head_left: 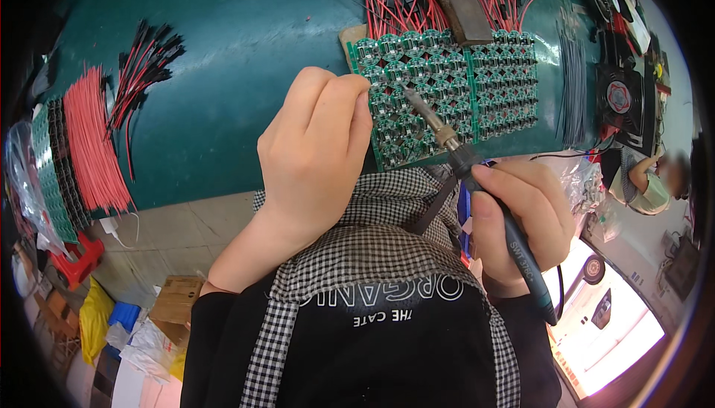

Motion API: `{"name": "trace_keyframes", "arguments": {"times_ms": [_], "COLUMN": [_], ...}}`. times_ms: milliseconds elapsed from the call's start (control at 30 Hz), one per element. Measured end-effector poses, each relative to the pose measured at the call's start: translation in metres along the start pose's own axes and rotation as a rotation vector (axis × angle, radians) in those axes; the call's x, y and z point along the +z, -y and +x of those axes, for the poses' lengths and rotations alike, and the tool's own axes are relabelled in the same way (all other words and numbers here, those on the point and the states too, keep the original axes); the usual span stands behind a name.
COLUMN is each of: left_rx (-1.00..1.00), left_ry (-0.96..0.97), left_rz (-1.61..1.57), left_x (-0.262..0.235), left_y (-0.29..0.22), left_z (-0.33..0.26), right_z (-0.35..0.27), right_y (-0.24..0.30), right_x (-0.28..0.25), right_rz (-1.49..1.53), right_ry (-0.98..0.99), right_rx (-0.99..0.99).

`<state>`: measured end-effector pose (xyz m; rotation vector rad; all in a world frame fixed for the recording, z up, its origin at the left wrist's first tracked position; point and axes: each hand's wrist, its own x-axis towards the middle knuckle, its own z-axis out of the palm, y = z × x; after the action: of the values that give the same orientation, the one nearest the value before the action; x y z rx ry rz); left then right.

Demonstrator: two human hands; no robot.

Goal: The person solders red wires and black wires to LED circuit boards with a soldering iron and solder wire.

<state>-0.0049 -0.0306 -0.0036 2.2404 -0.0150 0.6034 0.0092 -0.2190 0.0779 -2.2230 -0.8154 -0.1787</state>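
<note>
Head view: on the green table [223, 110], circuit boards [456, 80] are lying; my left hand [313, 147] is sitting curled at their edge, pinch hidden; my right hand [525, 218] is pinching a soldering iron [465, 162]; its tip [410, 97], slipping, is risking burns.

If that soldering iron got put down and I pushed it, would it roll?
Maybe: the soldering iron has a slim, rounded handle, like a fat pen. The black cord at its back end would probably drag and slow it. It likely wouldn't bend, since its body looks straight and rigid.
</note>
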Motion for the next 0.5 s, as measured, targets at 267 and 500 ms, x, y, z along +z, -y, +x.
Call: {"name": "trace_keyframes", "arguments": {"times_ms": [267,500], "left_rx": [0.023,0.022], "left_ry": [0.045,0.048], "left_rz": [0.013,0.041], "left_x": [-0.001,0.0007], "left_y": [-0.0025,-0.0024], "left_z": [-0.0003,-0.0009], "right_z": [0.0,-0.0016], "right_y": [-0.0027,-0.0078], "right_x": [0.0036,0.0056], "right_rz": [-0.005,0.005], "right_ry": [0.007,0.004], "right_rx": [0.012,-0.008]}}
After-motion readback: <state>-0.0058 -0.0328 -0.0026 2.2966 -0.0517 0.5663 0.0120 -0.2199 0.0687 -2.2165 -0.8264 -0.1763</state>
